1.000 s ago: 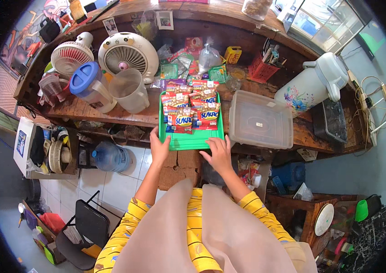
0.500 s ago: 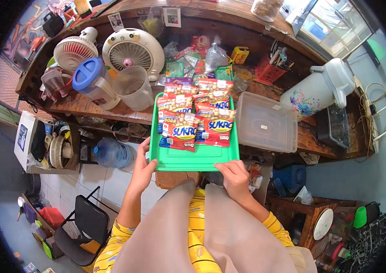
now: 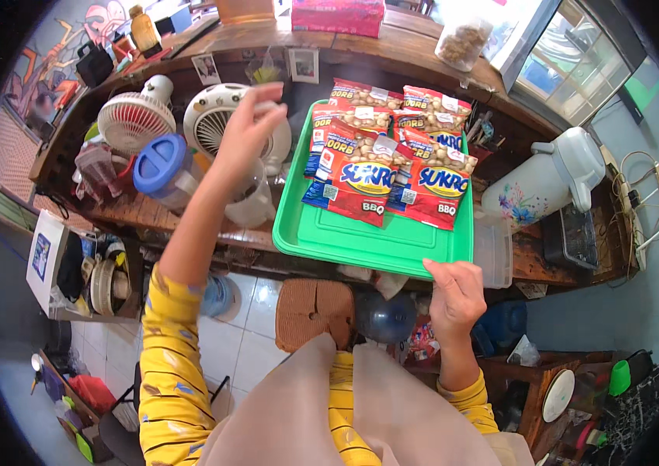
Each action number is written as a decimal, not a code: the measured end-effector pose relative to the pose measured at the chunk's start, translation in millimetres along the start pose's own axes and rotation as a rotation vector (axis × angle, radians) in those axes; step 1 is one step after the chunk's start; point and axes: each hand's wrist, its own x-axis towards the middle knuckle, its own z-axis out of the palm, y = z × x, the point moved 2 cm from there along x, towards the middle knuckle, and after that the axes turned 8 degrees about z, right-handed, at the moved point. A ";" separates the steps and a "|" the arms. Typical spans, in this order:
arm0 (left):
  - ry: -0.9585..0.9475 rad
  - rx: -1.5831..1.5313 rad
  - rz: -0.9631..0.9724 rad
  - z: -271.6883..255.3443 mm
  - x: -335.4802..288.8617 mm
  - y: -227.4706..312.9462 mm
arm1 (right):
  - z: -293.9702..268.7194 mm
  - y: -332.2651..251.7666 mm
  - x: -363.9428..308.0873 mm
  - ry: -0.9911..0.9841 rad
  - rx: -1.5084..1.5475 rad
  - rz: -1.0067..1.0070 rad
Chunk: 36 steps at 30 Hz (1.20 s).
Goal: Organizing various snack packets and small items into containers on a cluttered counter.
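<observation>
Already loaded with overlapping red-and-blue plastic packets of nuts (image 3: 356,171) on a bright green rectangular plastic tray (image 3: 360,242); apparently not set down, held above the brown wooden surface (image 3: 527,247). Pinching the tray's near right corner in the right hand's (image 3: 455,299) grip. Holding nothing visible in the left hand (image 3: 250,128), loosely open before a round white fan (image 3: 203,123). Facing fronts up, bottom edges toward the body. Hard to judge the tray's long axis, with packets covering most of its far edge.

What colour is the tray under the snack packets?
The tray is bright green; it shows best in the head view.
</observation>
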 end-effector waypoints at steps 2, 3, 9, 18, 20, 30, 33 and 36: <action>0.048 0.077 0.123 -4.8 69.0 -28.3 | 4.6 -4.0 8.0 0.026 -0.008 0.017; 0.101 0.190 0.183 -6.8 101.8 -46.4 | 7.3 -5.3 11.4 0.035 -0.018 0.038; 0.319 0.709 0.197 -2.5 221.1 -83.1 | 15.9 -13.5 28.1 0.076 -0.035 0.072; -0.051 1.262 0.410 -19.9 244.7 -75.5 | 28.9 -10.9 67.8 0.078 -0.069 0.064; -0.053 1.247 0.451 -18.4 236.9 -60.0 | 30.6 -4.8 76.3 0.090 -0.065 0.053; 0.161 0.984 0.524 -43.9 230.1 -92.4 | 64.3 6.8 96.5 0.069 0.012 0.045; -0.093 0.683 0.096 -30.3 215.9 -76.5 | 70.4 16.4 101.0 0.075 0.016 0.038; 0.086 0.880 -0.067 -28.6 195.7 -55.3 | 74.9 21.6 108.5 0.078 0.008 0.010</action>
